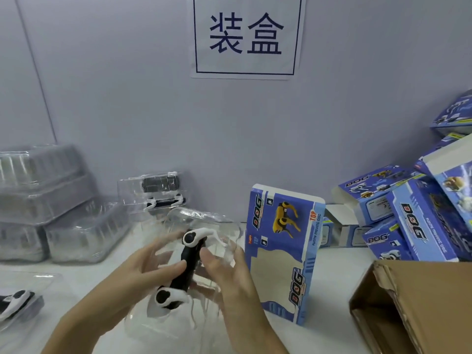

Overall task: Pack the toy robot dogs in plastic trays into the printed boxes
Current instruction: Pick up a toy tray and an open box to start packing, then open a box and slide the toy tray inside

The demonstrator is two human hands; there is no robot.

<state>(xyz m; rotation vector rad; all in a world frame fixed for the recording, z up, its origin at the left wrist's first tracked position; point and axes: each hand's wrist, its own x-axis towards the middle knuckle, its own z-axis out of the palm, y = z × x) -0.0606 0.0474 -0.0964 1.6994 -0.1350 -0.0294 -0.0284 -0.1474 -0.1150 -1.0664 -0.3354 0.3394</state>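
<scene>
Between both hands, above the white table (pixel 319 297): black-and-white toy robot dog (pixel 187 267) inside a clear plastic tray (pixel 204 226), held tilted, one end up and away, the other down and near. Left hand (pixel 143 272) curled round the tray's left side, thumb pressed on the dog's black body. Right hand (pixel 224 274) cupping the right side, fingers bent along the clear plastic. Just to the right, touching or almost touching the right hand: blue printed box (pixel 283 251) standing tilted on the table, with a yellow dog picture and a pale window panel. Behind the hands, by the wall: another trayed dog (pixel 159 192). Farther left: stacks of empty clear trays (pixel 51 200). At the left edge, low: one more dog in a tray (pixel 18 300) lying flat. To the right: heap of blue boxes (pixel 413 213), some with open flaps. Bottom right corner: brown cardboard carton (pixel 421 307), open. On the wall above: paper sign (pixel 246 34) with two large dark-blue characters.
</scene>
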